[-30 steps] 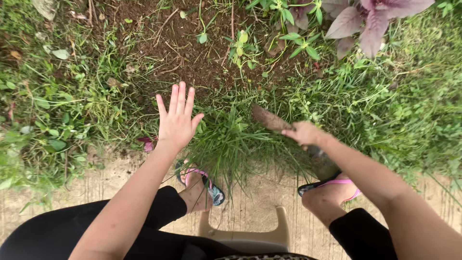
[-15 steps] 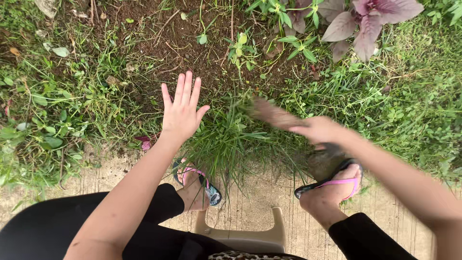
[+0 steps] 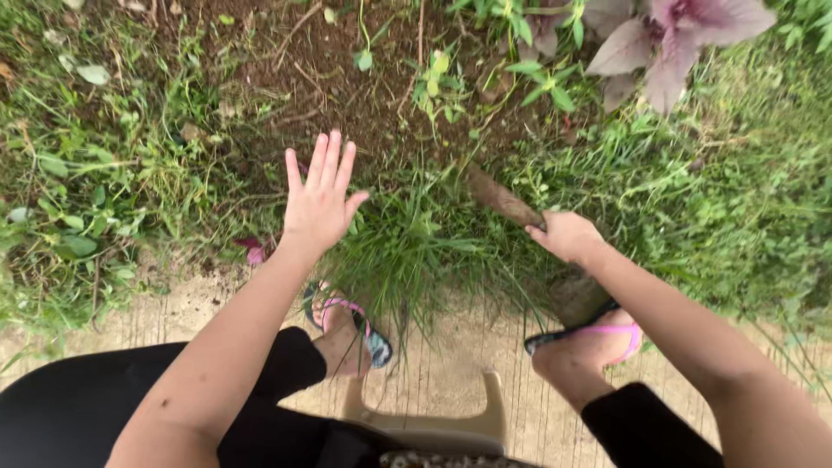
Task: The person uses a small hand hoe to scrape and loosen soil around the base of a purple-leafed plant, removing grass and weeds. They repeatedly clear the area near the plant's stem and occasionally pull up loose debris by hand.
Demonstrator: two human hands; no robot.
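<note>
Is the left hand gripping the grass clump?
No, the left hand hovers open with fingers spread, beside the grass clump, gripping nothing.

Tool blade [image 3: 501,198]: rough, matt, soil-caked, probably metal. Stool [image 3: 433,416]: smooth beige plastic. Sandals [image 3: 579,333]: rubbery straps. Pavement [image 3: 451,364]: rough matt concrete. Trousers [image 3: 78,407]: matt black cloth.

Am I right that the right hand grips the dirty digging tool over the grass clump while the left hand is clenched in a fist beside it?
Not quite. In the head view the left hand is open, fingers spread flat above the grass clump, not clenched in a fist. The rest holds: the right hand grips the dirty digging tool over the grass.
</note>
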